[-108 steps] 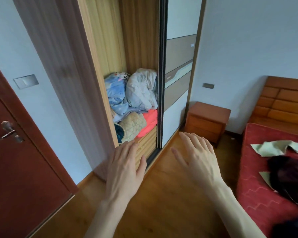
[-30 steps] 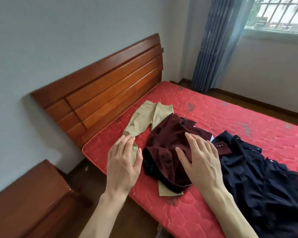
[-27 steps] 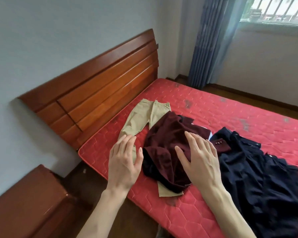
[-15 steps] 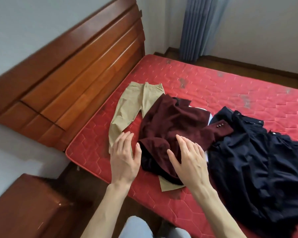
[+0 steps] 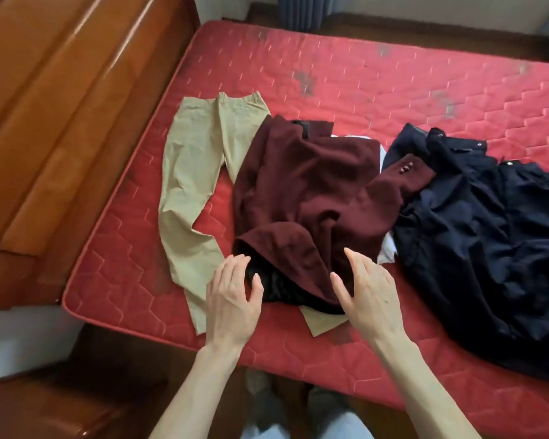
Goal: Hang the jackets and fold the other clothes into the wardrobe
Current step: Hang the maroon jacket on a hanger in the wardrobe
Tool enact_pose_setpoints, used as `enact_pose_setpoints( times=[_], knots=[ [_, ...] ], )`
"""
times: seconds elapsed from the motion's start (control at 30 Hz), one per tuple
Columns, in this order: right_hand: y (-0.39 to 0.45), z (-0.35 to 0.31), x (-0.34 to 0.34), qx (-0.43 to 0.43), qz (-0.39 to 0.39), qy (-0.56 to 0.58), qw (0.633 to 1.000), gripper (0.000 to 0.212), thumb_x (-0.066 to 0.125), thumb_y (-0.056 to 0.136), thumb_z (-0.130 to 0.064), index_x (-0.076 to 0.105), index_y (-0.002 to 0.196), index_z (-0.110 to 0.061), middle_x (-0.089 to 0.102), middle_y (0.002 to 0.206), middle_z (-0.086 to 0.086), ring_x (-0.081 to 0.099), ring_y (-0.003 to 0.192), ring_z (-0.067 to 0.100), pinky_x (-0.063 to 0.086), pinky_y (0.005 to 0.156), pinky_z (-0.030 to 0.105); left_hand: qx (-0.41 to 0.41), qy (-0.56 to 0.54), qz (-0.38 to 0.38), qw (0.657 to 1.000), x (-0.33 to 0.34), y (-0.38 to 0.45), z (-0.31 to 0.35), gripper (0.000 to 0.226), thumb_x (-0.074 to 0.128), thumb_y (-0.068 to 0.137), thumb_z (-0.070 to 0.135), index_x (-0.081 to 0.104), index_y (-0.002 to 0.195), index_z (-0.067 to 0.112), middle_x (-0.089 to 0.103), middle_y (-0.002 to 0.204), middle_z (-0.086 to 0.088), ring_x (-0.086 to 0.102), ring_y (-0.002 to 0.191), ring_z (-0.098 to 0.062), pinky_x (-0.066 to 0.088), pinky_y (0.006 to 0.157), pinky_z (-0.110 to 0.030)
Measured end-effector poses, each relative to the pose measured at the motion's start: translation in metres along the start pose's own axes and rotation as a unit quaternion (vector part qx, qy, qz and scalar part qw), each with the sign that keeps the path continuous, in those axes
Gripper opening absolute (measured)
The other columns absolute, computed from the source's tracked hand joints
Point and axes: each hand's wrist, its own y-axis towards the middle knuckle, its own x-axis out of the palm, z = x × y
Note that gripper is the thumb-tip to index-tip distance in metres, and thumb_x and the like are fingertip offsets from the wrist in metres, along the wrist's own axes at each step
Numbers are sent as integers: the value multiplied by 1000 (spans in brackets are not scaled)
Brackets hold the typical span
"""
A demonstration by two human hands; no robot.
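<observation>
Both grips wide, empty: left hand (image 5: 232, 301) and right hand (image 5: 370, 294) hover over the maroon jacket (image 5: 311, 198) near the bed's (image 5: 393, 74) front edge.

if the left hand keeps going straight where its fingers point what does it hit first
Most likely the near hem of the maroon jacket, whose dark lining sits just ahead of the left hand; its height above the cloth is unclear.

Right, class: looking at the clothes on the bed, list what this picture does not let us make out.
- Beige trousers, head view: right leg mostly hidden under the maroon jacket.
- White garment: only slivers show between the maroon jacket and navy jacket; type unclear.
- Navy jacket: cut off by the right edge.
- Wardrobe: out of view.
</observation>
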Motion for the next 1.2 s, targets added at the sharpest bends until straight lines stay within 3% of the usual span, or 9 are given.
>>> enact_pose_setpoints(
  times=[0.3,0.47,0.57,0.67,0.83,0.93,1.0,1.1,1.2],
  knots=[
    [-3,42,135,27,-76,4,997,53,70,98,-30,57,145,-9,63,141,6,62,125,28,46,110,44,32,-4,-91,995,124,-12,-72,33,65,98,22,66,129,11,68,127,-2,59,126,-20,48,109,-40],
    [-11,67,187,-1,-120,-27,992,28,74,94,-27,75,121,-20,71,125,-3,66,113,26,48,100,41,49,13,-157,986,182,-16,-92,26,71,92,15,71,117,8,70,109,-3,64,103,-24,55,89,-41],
    [-16,78,209,8,-169,-91,981,27,59,102,-41,72,123,-31,67,117,-10,59,106,21,42,89,35,78,39,-204,975,209,-19,-99,25,68,94,17,70,118,10,68,109,-1,62,101,-23,52,89,-41],
    [-18,87,228,8,-212,-143,967,35,48,104,-47,61,135,-36,57,122,-11,52,113,18,37,90,32,113,55,-234,964,231,-22,-103,26,67,94,16,70,119,12,66,109,0,61,102,-22,52,90,-39],
    [-15,97,249,20,-170,-177,969,56,71,88,-31,57,141,-24,60,125,-1,56,108,27,44,85,38,184,109,-237,948,259,-25,-113,45,78,78,5,70,122,8,66,113,-6,64,109,-26,54,97,-42],
    [-7,107,260,16,-155,-203,967,60,79,77,-14,62,134,-23,60,118,0,56,103,28,45,83,38,203,191,-246,928,271,-18,-118,61,78,72,5,64,131,9,62,130,-11,61,120,-28,51,101,-41],
    [-3,113,267,-5,-151,-212,965,55,77,77,-9,65,128,-23,61,116,0,57,102,28,46,85,38,218,255,-261,905,277,-10,-119,68,74,73,5,55,137,11,57,135,-10,57,119,-28,49,97,-38],
    [2,121,270,-47,-128,-224,965,31,76,81,-7,72,108,-21,64,103,0,60,94,29,49,83,40,244,301,-274,880,278,3,-116,59,75,69,6,58,125,15,59,114,-3,58,102,-24,48,78,-33],
    [5,125,261,-45,-71,-207,975,12,79,84,-10,73,90,-19,66,90,0,61,83,28,51,76,41,249,296,-265,883,272,13,-108,47,81,70,11,62,112,18,61,99,1,60,90,-21,50,69,-31]
  ],
)
